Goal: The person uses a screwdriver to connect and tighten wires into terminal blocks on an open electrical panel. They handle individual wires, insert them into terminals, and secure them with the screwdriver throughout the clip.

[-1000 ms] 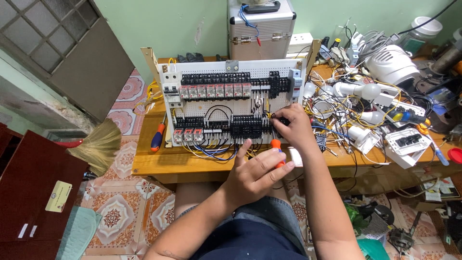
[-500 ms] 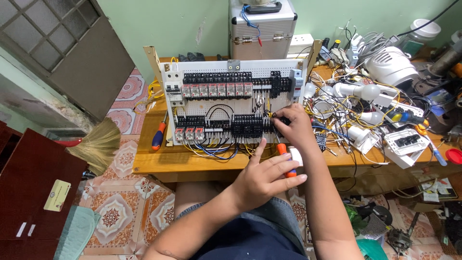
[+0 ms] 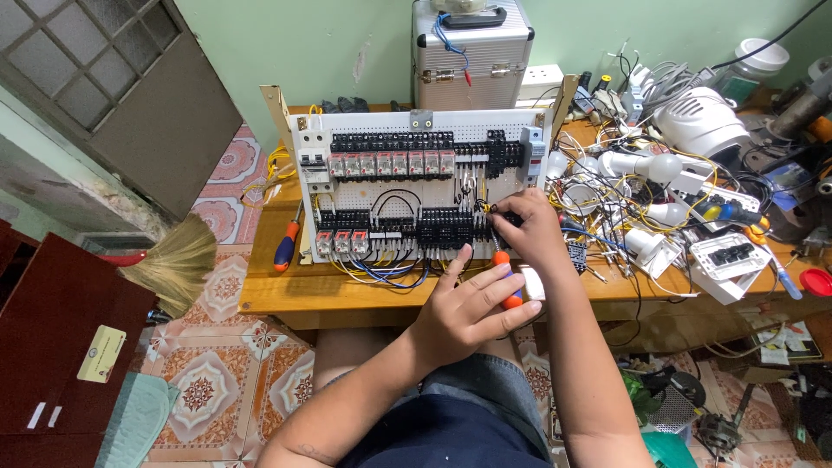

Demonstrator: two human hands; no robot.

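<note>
Leaning upright on a wooden table (image 3: 286, 299): a white perforated control panel (image 3: 416, 186), taken here as the landmark. Carrying 2 rows of black terminal blocks and red-faced relays, with black, yellow and blue wires looping below.

Right hand (image 3: 524, 227) resting against the panel's lower right corner, fingers pinched together at the end of the lower terminal row; whether closing on a wire, cannot tell.

Left hand (image 3: 468, 308) hovering just in front of the panel's lower edge, fingers wrapped around an orange-handled screwdriver (image 3: 505, 276), its shaft pointing up toward the lower terminal row.

Lying just left of the panel: another screwdriver (image 3: 288, 243) with a red and blue handle. Standing behind the panel: a metal case (image 3: 472, 48). Spreading right of the panel: white bulbs (image 3: 646, 166) amid tangled wiring.
</note>
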